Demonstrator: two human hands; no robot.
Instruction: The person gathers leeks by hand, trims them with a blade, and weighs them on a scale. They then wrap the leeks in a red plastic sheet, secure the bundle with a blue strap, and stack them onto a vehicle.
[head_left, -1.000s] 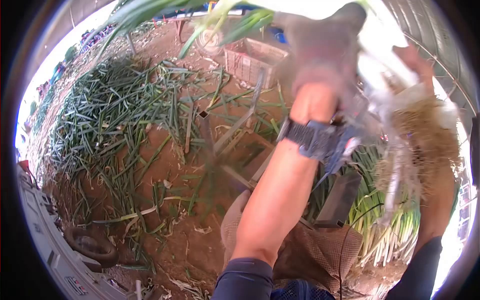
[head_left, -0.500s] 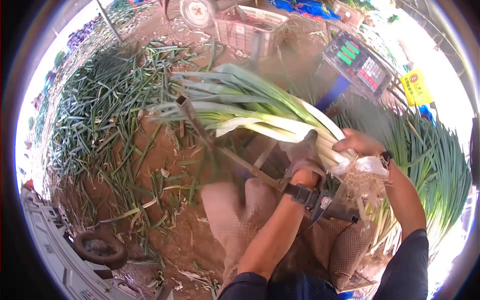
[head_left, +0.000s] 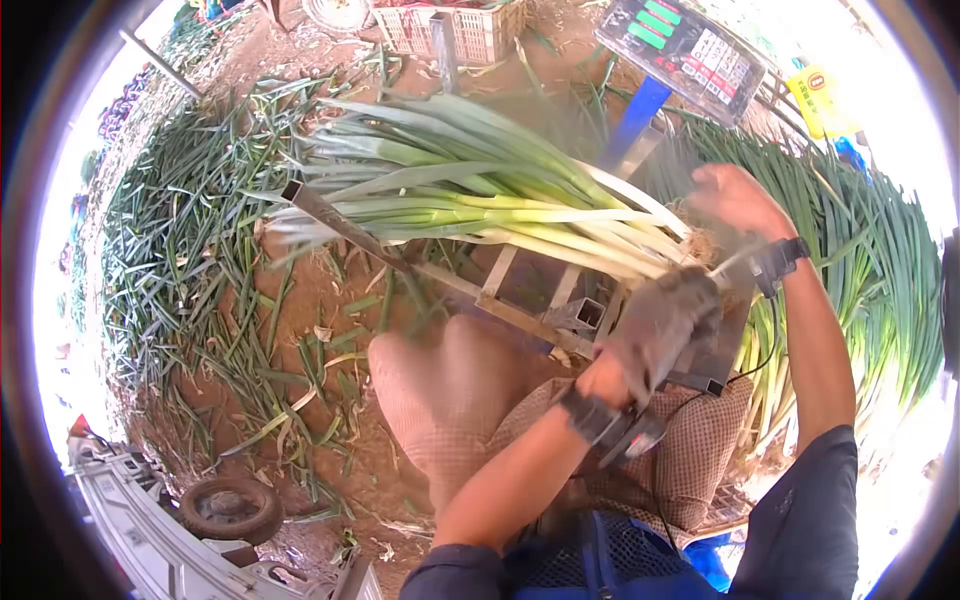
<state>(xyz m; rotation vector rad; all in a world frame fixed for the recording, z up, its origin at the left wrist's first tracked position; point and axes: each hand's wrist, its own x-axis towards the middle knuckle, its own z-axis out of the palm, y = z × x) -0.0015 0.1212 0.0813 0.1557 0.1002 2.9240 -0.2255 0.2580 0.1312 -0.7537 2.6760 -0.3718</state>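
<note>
A bunch of leeks point(head_left: 520, 205) lies across the metal frame point(head_left: 460, 285), green tops to the left and white root ends to the right. My left hand point(head_left: 665, 320), in a dirty glove, is closed right at the root ends, with its fingers curled in. A blurred pale strip point(head_left: 735, 262) runs from beside these fingers toward my right wrist; what the left hand holds I cannot tell. Above the roots point(head_left: 700, 245) is my right hand point(head_left: 740, 200), bare and apart from the bunch, its fingers smeared by motion.
A scale display point(head_left: 682, 55) stands on a blue post behind the bunch. More leeks point(head_left: 850, 260) are piled at right, and cut green leaves point(head_left: 200, 240) cover the ground at left. At the back is a plastic crate point(head_left: 490, 32); a wheel point(head_left: 232, 508) lies lower left.
The bunch has come down onto the metal frame. My right hand has left the root ends and moved up; my left hand has shifted right, toward the roots. The view has tilted downward.
</note>
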